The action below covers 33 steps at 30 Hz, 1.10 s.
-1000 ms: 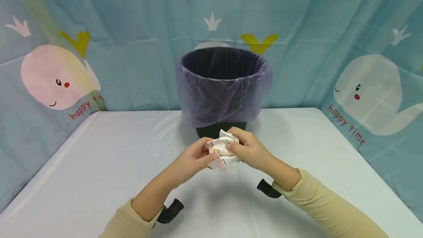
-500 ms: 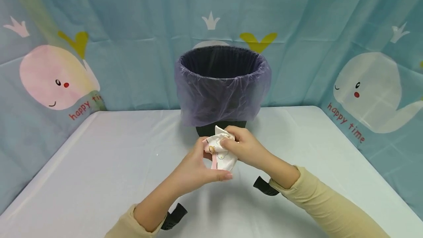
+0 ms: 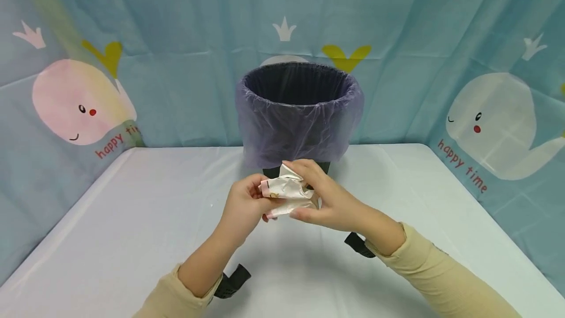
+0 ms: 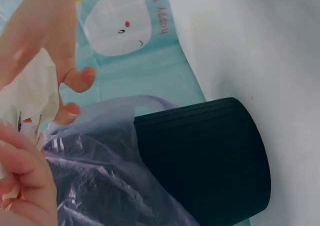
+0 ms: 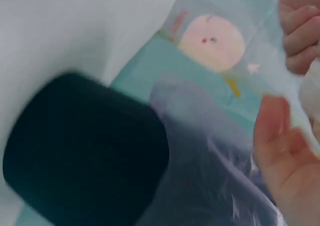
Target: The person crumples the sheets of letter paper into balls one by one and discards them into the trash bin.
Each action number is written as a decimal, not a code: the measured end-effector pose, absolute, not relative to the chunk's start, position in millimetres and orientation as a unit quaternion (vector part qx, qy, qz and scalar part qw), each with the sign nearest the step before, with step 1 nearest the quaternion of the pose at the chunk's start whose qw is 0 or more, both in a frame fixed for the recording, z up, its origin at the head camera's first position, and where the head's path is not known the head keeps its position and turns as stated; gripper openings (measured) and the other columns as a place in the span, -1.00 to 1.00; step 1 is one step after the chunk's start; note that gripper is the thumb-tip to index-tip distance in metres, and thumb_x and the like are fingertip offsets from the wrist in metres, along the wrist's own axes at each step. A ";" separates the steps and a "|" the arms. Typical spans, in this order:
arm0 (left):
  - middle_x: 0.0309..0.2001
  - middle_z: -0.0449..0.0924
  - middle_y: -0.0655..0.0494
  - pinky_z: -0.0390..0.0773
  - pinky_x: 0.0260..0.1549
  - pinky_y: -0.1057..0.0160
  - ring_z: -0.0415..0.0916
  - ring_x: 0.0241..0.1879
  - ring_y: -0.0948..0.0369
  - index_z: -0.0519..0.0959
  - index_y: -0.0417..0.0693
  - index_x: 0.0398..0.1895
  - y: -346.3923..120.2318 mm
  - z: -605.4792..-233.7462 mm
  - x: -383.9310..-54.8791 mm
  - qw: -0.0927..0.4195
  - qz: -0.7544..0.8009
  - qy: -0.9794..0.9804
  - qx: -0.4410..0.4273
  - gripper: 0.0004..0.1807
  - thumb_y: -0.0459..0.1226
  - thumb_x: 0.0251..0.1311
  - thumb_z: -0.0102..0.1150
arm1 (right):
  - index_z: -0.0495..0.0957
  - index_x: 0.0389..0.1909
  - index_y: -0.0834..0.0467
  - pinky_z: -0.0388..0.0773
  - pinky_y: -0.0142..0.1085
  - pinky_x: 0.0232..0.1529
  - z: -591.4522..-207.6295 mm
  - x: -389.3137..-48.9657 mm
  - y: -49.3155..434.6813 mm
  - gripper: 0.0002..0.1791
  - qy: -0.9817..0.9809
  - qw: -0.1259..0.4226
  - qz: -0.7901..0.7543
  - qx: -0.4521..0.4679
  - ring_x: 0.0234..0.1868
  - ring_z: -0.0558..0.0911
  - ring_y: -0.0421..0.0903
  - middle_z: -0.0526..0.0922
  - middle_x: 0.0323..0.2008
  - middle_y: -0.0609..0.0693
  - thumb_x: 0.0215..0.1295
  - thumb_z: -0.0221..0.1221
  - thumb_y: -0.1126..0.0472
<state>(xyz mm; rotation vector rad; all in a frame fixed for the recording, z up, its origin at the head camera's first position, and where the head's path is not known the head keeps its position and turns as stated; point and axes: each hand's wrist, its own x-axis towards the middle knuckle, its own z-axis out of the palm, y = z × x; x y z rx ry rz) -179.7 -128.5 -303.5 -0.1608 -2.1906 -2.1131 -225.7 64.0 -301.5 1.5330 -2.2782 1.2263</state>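
A crumpled sheet of white paper with a pink printed edge is between both hands in the head view, in front of the bin. My left hand pinches its left side, thumb on top and fingers behind. Around the right side lies my right hand, its fingers and thumb spread and relaxed rather than gripping. In the left wrist view the right hand's fingertips stand apart beside the paper. The right wrist view has the left hand's fingers curled at the paper's upper edge.
A dark bin lined with a translucent purple bag stands at the back of the white table, its mouth facing up. Behind it hangs a blue curtain with printed whales. Black wrist mounts sit under the sleeves.
The paper has been turned and folded over further to the left. My left hand has gone from a spread thumb to pinching it; my right hand has loosened its pinch and spread its fingers.
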 end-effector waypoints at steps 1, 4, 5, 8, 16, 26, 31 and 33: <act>-0.59 0.51 0.06 0.39 -0.71 0.38 0.43 -0.71 0.22 0.47 -0.36 -0.43 -130.0 -302.1 -180.0 0.030 -0.700 -0.712 -0.052 -0.86 -0.59 -0.02 0.25 | 0.15 0.38 0.25 0.56 -0.24 -0.16 -302.2 -227.8 65.9 -0.26 -0.751 0.109 0.372 0.535 -0.01 0.49 -0.03 0.36 0.19 0.17 0.33 0.23 0.01; -0.54 0.52 0.08 0.42 -0.67 0.37 0.46 -0.67 0.23 0.48 -0.40 -0.31 -133.6 -299.5 -180.3 -0.021 -0.710 -0.701 -0.069 -0.84 -0.53 0.04 0.22 | 0.27 0.24 0.31 0.56 -0.35 -0.31 -301.8 -232.8 68.4 -0.33 -0.734 0.213 0.293 0.574 -0.16 0.54 -0.07 0.47 0.08 0.17 0.26 0.27 0.03; -0.52 0.53 0.08 0.44 -0.64 0.37 0.47 -0.65 0.23 0.47 -0.40 -0.25 -135.2 -299.5 -180.0 -0.039 -0.705 -0.703 -0.082 -0.81 -0.49 0.09 0.22 | 0.31 0.18 0.33 0.54 -0.37 -0.31 -301.4 -234.0 68.5 -0.38 -0.728 0.239 0.277 0.580 -0.24 0.54 -0.10 0.52 0.00 0.14 0.25 0.27 0.06; -0.41 0.54 0.03 0.52 -0.50 0.32 0.52 -0.49 0.20 0.40 -0.42 -0.08 -140.8 -299.1 -176.2 -0.069 -0.670 -0.725 -0.144 -0.68 -0.36 0.23 0.21 | 0.43 0.01 0.33 0.44 -0.50 -0.44 -302.2 -235.6 69.1 -0.56 -0.712 0.257 0.278 0.591 -0.43 0.46 -0.20 0.56 -0.25 0.02 0.17 0.27 0.21; -0.11 0.55 -0.04 0.52 -0.29 0.25 0.48 -0.26 0.08 0.40 -0.27 0.15 -146.1 -300.2 -168.5 -0.053 -0.586 -0.780 -0.210 -0.50 -0.19 0.26 0.28 | 0.43 -0.18 0.25 0.38 -0.47 -0.52 -301.5 -229.7 72.7 -0.75 -0.706 0.210 0.355 0.575 -0.44 0.39 -0.21 0.47 -0.37 -0.03 0.12 0.22 0.41; -0.39 0.54 0.00 0.53 -0.42 0.31 0.47 -0.43 0.19 0.49 -0.40 -0.12 -137.1 -310.6 -168.3 0.029 -0.638 -0.753 -0.159 -0.75 -0.39 0.24 0.23 | 0.47 -0.04 0.29 0.46 -0.42 -0.51 -302.3 -223.1 67.6 -0.62 -0.720 0.148 0.386 0.557 -0.44 0.43 -0.22 0.54 -0.28 0.01 0.10 0.31 0.45; -0.49 0.52 0.00 0.47 -0.58 0.35 0.44 -0.58 0.23 0.53 -0.38 -0.27 -127.7 -314.2 -169.1 0.098 -0.667 -0.727 -0.130 -0.86 -0.46 0.17 0.27 | 0.40 -0.01 0.33 0.52 -0.39 -0.47 -299.9 -215.7 66.9 -0.65 -0.757 0.076 0.399 0.512 -0.43 0.50 -0.23 0.56 -0.32 0.01 0.21 0.23 0.39; -0.52 0.51 -0.01 0.45 -0.63 0.36 0.42 -0.62 0.25 0.54 -0.37 -0.32 -124.0 -315.7 -170.0 0.127 -0.667 -0.722 -0.133 -0.89 -0.48 0.15 0.27 | 0.40 -0.10 0.31 0.53 -0.37 -0.49 -300.7 -214.0 65.1 -0.75 -0.766 0.063 0.412 0.489 -0.44 0.52 -0.21 0.57 -0.34 0.02 0.22 0.16 0.39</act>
